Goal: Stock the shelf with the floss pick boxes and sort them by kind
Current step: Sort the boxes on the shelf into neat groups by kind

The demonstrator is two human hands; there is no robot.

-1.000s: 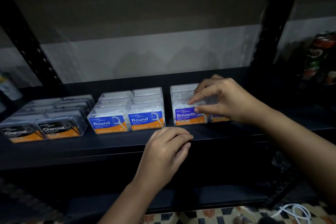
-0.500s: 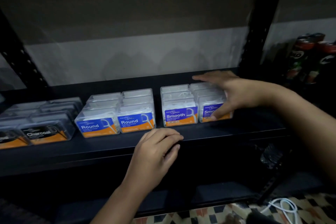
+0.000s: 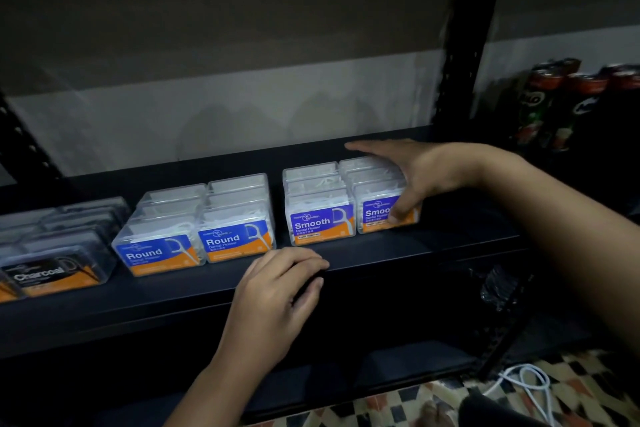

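On the dark shelf [image 3: 450, 239], our right hand [image 3: 420, 172] spans the right Smooth boxes [image 3: 375, 198], thumb on the front label, apparently squaring them beside the Round boxes [image 3: 201, 229] and Charcoal boxes [image 3: 55, 253], while our left hand [image 3: 277, 291] rests loosely curled on the edge.

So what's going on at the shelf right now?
A person is squaring up floss boxes on the shelf. The right hand lies along the right side of the right Smooth row, thumb on its front box. The left hand rests on the shelf edge. Charcoal, Round and Smooth stand grouped left to right.
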